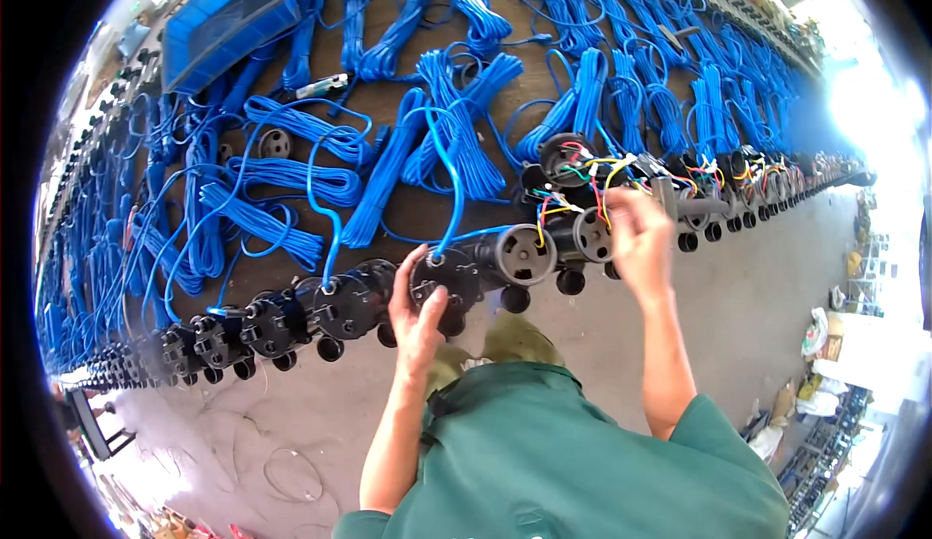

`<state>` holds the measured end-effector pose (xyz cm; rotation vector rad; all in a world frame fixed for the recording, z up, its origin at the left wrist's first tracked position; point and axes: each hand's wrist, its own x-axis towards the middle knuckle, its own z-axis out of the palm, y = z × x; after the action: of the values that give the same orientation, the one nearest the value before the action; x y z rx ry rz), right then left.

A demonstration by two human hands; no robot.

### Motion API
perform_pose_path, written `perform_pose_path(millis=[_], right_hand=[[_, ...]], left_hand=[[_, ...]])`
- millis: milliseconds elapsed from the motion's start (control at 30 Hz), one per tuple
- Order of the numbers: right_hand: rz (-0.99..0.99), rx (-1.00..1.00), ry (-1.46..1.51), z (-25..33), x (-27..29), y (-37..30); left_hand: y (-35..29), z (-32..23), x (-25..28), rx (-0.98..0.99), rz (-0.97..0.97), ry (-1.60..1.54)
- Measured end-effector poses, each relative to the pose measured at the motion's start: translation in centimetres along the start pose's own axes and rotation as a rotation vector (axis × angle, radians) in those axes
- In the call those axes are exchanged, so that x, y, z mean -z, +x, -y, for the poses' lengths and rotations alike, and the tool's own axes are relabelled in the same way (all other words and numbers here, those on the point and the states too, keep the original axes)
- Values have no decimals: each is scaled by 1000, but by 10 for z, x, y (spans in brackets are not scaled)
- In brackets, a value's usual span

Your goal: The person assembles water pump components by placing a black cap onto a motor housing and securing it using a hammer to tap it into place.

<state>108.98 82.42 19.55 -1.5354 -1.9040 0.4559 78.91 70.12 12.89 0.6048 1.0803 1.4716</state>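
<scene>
My left hand (416, 325) grips a black round end cover (449, 282) from its left side, thumb on the face and fingers round the rim. A blue cable (452, 175) rises out of this cover. To its right lies an open black round housing (525, 254) with slots inside. My right hand (643, 243) is raised over the row, fingers curled together beside coloured wires (597, 185); what they pinch, if anything, is hidden. Right beside these fingers is a grey hammer-like tool (663, 197), its handle pointing right; I cannot tell whether my hand touches it.
Bundles of blue cable (466, 141) cover the brown table. A blue crate (233, 29) stands at the far left. More black covers (272, 320) line the near edge leftward, and wired housings (767, 185) continue rightward. A loose wire loop (293, 474) lies on the grey floor.
</scene>
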Motion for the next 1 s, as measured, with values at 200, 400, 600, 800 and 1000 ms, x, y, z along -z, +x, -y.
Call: perform_pose_path(millis=[200,400,600,800,1000], right_hand=[[143,-85,-904,-178,101,-4],[238,-12,-965,-199,109,8],[180,218,-1054,-173,121,30],[92,-184,-903,-71,132,-27],[489,-719,361,22,57,-98]], left_hand=[[4,2,9,-52,18,174],[-3,18,-1,-122,-95,104],[-12,24,-11,-130,-117,64],[-5,4,-13,6,-103,148],[-8,9,-3,13,-87,123]])
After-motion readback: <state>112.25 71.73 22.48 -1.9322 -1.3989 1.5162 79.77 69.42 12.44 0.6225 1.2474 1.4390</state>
